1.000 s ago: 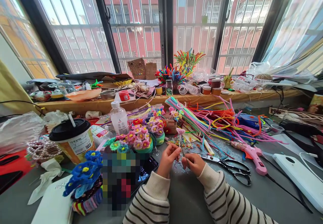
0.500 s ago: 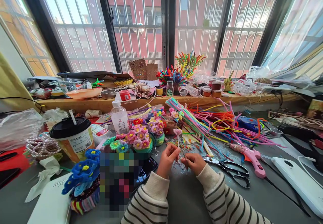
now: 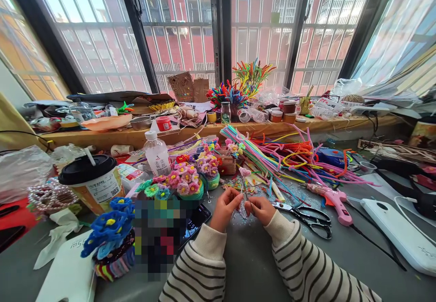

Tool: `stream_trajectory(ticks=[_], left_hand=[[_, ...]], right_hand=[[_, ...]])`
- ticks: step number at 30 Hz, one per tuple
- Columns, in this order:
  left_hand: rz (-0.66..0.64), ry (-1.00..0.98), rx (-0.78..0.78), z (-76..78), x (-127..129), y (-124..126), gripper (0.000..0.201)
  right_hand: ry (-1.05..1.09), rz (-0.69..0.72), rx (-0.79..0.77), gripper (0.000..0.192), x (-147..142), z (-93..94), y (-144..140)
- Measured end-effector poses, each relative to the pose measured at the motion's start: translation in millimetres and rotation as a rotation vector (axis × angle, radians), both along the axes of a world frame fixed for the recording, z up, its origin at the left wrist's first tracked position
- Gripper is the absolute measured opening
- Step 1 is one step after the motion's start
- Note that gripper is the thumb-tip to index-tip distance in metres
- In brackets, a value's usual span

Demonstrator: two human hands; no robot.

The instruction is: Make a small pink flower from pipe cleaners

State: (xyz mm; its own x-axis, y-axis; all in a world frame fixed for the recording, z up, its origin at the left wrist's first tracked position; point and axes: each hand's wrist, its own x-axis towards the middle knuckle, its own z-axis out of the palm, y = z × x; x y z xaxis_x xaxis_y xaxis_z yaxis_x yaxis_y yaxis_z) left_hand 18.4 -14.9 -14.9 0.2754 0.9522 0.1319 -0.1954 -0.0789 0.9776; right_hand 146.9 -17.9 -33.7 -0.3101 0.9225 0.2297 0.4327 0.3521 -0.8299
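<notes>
Centrally, at the near middle of the scene, a small pink fuzzy flower (image 3: 244, 171) is being held upright above the grey desk (image 3: 250, 265). Its thin stem is being pinched by the left hand (image 3: 223, 209), the grip being closed between thumb and forefinger. Just beside it, a slim dark item (image 3: 246, 195) is being gripped at the fingertips of the right hand (image 3: 261, 211); its exact kind is being obscured by its small size. To the right, black-handled scissors (image 3: 311, 220) are being supported by the desk, and farther right a pink glue gun (image 3: 335, 202) is being carried likewise. On the far side, a bundle of coloured pipe cleaners (image 3: 252, 150) is being displayed, with its strands being spread toward the right. To the left, a phone (image 3: 197, 220) is being borne near the left hand; pink flowers (image 3: 185, 175), blue flowers (image 3: 112, 222) and a black-lidded cup (image 3: 95, 181) are also being held up by the desk.
</notes>
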Motion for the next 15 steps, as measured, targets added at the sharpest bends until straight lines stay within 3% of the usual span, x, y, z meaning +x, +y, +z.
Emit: stream_trajectory(ticks=[7,15], left_hand=[[0.018,0.004,0.038,-2.8,0.0,1.8,0.02],[0.001,0.029,0.04,-3.8,-0.4,1.8,0.02]], right_hand=[[0.035,-0.054,-0.049,0.05,3.3,-7.4,7.1],[0.105,0.072,-0.119,0.057,1.5,-2.3,4.0]])
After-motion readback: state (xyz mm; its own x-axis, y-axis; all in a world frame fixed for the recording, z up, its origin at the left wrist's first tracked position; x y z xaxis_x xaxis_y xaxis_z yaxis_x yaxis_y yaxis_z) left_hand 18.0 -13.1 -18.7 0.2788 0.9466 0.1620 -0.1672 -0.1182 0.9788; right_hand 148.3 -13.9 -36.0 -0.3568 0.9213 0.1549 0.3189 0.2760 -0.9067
